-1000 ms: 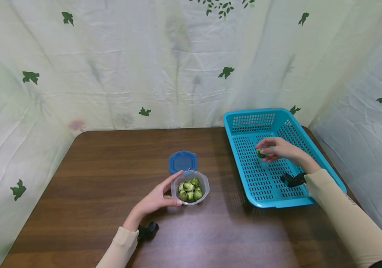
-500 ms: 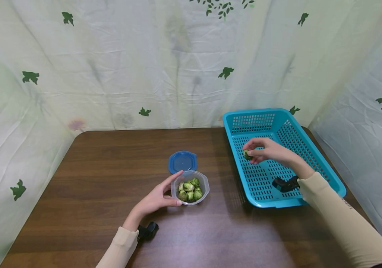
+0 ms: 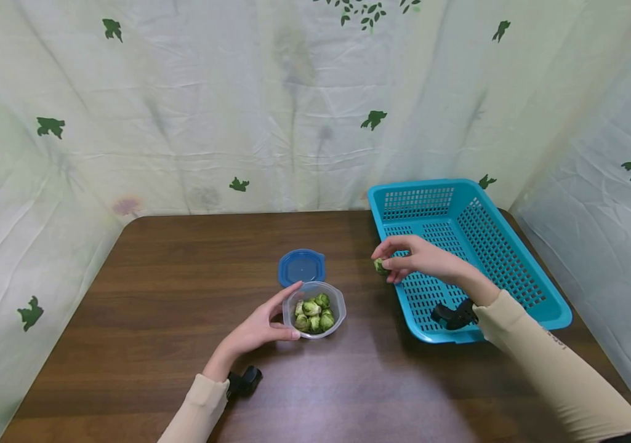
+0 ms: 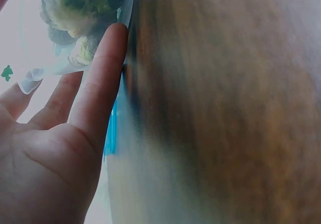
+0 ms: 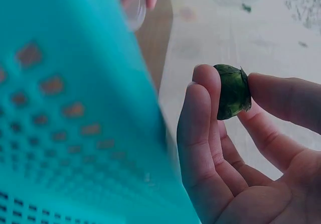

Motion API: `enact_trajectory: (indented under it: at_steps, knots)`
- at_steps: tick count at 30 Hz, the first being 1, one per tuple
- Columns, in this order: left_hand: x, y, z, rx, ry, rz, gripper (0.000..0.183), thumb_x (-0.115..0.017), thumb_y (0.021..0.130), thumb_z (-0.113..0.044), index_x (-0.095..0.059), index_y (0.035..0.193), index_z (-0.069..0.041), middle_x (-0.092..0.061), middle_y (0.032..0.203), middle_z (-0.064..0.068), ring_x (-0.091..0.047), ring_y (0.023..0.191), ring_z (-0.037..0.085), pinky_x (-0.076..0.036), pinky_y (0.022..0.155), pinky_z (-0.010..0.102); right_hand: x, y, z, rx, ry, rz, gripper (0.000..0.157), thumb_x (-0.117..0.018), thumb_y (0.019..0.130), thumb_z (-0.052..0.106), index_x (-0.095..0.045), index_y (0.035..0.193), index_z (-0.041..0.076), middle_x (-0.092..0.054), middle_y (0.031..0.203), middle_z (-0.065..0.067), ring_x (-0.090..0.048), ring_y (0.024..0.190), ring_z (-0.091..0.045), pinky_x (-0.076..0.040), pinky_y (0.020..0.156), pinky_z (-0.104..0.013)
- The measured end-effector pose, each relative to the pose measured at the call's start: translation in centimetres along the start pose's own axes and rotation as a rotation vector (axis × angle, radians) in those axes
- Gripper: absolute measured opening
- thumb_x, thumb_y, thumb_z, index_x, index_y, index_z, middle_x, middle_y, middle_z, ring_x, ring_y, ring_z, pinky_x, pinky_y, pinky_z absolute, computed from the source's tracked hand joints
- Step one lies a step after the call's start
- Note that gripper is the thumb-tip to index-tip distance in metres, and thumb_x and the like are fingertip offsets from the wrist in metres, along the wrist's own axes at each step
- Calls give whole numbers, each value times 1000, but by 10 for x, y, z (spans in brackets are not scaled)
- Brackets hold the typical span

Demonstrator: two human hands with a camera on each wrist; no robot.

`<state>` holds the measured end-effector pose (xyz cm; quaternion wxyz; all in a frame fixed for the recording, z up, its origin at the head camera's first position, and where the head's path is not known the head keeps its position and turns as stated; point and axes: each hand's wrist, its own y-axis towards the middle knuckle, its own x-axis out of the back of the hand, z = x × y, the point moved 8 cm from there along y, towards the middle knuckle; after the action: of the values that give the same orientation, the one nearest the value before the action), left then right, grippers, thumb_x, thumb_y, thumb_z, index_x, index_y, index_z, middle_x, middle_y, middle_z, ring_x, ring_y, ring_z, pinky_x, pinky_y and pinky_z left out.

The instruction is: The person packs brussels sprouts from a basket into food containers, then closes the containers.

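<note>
My left hand [image 3: 262,326] holds a small clear plastic container [image 3: 340,304] from its left side, thumb on the near side and fingers at the far side. Several Brussels sprouts [image 3: 314,312] lie inside it. In the left wrist view, straight fingers [image 4: 103,78] press against the container's wall. Thumb and fingertips of my right hand [image 3: 428,261] pinch a single Brussels sprout [image 5: 231,93] over the left rim of a blue perforated basket [image 3: 484,218]. A blue lid [image 3: 301,269] lies on the table, just behind the container.
The brown wooden table [image 3: 182,277] carries the basket at its right side. A pale cloth [image 3: 210,111] with green leaf shapes hangs behind the table and along both sides. The basket's raised rim stands between my right forearm and the container.
My right hand has carried the pinched Brussels sprout leftward, from above the basket's middle to its left rim. The left hand and container have stayed in place.
</note>
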<state>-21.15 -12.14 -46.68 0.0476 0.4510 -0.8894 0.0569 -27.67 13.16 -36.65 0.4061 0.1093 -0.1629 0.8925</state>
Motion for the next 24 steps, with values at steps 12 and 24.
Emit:
enact_trajectory:
  at_steps: [12, 24]
  knots:
    - [-1, 0, -1, 0, -7, 5, 90, -76, 83, -10, -21, 153, -24, -22, 154, 12, -41, 126, 32, -53, 84, 35, -46, 14, 20, 68, -6, 126, 21, -57, 95, 9, -59, 113, -2, -61, 99, -15, -64, 79, -37, -56, 69, -41]
    - [0, 1, 0, 16, -10, 5, 89, -75, 83, -11, -22, 153, -26, -20, 155, 12, -40, 127, 32, -52, 85, 35, -83, 30, 23, 53, -71, 205, 21, -57, 93, 5, -59, 111, -6, -62, 97, -13, -65, 74, -31, -56, 68, -41]
